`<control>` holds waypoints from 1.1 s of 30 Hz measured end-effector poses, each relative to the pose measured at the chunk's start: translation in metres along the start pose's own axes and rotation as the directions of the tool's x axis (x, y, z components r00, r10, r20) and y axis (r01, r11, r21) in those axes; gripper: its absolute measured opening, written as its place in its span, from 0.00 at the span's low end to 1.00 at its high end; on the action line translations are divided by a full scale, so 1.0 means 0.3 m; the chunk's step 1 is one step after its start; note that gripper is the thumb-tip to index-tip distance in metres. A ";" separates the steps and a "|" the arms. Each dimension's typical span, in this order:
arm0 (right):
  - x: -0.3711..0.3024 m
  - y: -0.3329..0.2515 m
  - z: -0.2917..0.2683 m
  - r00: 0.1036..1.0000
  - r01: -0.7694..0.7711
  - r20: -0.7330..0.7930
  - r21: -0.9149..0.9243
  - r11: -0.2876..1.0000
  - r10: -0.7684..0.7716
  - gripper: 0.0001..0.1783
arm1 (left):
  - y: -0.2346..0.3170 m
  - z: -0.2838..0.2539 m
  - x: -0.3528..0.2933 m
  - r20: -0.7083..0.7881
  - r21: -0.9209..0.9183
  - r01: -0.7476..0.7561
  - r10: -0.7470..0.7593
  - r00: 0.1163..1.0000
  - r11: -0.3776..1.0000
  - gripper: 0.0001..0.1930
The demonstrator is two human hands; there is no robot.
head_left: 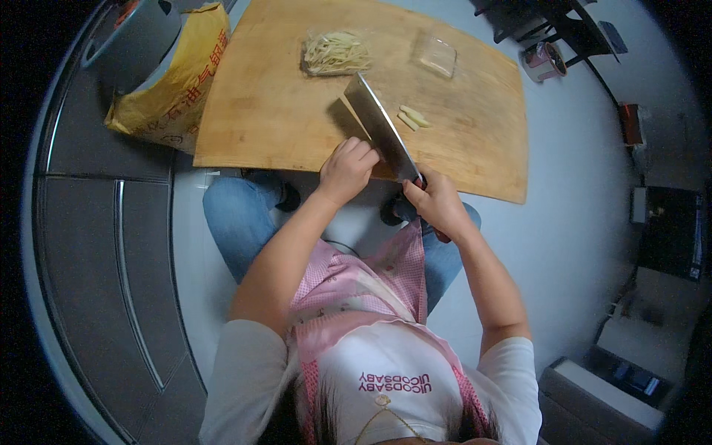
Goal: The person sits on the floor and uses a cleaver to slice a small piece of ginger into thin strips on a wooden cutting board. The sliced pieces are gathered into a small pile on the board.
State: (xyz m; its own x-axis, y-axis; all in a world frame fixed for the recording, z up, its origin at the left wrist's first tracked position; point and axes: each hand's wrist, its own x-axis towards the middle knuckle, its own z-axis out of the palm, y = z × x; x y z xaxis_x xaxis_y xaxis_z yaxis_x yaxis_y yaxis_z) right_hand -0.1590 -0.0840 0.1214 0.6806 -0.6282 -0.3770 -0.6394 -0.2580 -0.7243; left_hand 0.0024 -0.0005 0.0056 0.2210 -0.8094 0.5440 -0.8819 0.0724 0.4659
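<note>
My right hand [436, 202] is closed round the dark handle of a cleaver [384, 127], whose broad blade points away and to the left over a wooden board [267, 96]. Beside the blade, on its left, my left hand [348, 170] rests at the board's near edge with its fingers curled. Whatever lies under those fingers is hidden. To the right of the blade lie a few pale yellow cut sticks [412, 117]. Farther back, thin pale shreds [337, 53] fill a clear plastic tray. A second clear tray [436, 56] stands at the back right of the board.
At the left, a yellow sack [174, 96] and a grey tub [137, 44] stand close to the board. Dark cabinet fronts [89, 259] line the left side. A pot-shaped bin [544, 61] and a dark chair [556, 26] are at the far right.
</note>
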 end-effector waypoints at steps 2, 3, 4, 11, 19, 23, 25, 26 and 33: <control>-0.002 0.003 -0.003 1.000 0.002 -0.007 0.023 1.000 -0.002 0.14 | -0.002 0.002 0.003 -0.006 -0.011 0.000 0.000 1.000 1.000 0.04; -0.003 0.005 -0.005 1.000 -0.007 -0.011 0.017 1.000 0.007 0.14 | 0.001 0.001 0.004 -0.006 -0.009 0.003 -0.003 1.000 1.000 0.04; -0.004 0.006 -0.008 1.000 -0.016 -0.013 0.011 1.000 0.016 0.13 | 0.004 0.000 0.004 -0.006 -0.008 0.006 -0.007 1.000 1.000 0.05; -0.042 -0.005 -0.030 1.000 -0.008 0.019 0.056 0.998 0.007 0.11 | 0.007 -0.003 0.000 0.021 0.017 0.023 -0.023 1.000 1.000 0.08; -0.056 -0.014 -0.034 0.999 -0.037 0.033 0.045 0.998 0.036 0.13 | 0.010 -0.001 -0.003 -0.014 0.038 0.000 0.000 1.000 0.999 0.11; -0.052 -0.006 -0.044 0.998 -0.020 0.052 0.009 1.000 0.020 0.15 | 0.008 0.002 -0.005 -0.034 0.044 -0.013 0.015 0.999 0.999 0.11; -0.057 -0.025 -0.050 0.999 -0.014 0.045 0.004 1.000 0.014 0.15 | 0.007 0.003 -0.004 -0.026 0.038 -0.002 0.003 1.000 0.999 0.11; -0.058 -0.031 -0.051 0.999 -0.011 0.042 0.002 1.000 0.011 0.15 | 0.006 0.004 -0.005 -0.022 0.035 0.003 -0.002 1.000 0.999 0.11; -0.044 -0.021 -0.053 0.998 -0.004 0.070 -0.016 1.000 0.005 0.12 | 0.011 -0.001 0.001 -0.038 0.038 -0.004 0.006 0.999 0.999 0.08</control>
State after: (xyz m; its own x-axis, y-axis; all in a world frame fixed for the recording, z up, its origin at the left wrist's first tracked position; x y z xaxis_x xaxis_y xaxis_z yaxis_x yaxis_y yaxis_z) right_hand -0.1697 -0.0857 0.1401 0.7008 -0.5764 -0.4202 -0.6476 -0.2672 -0.7136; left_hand -0.0004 -0.0002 0.0076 0.2316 -0.7864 0.5726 -0.8980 0.0535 0.4367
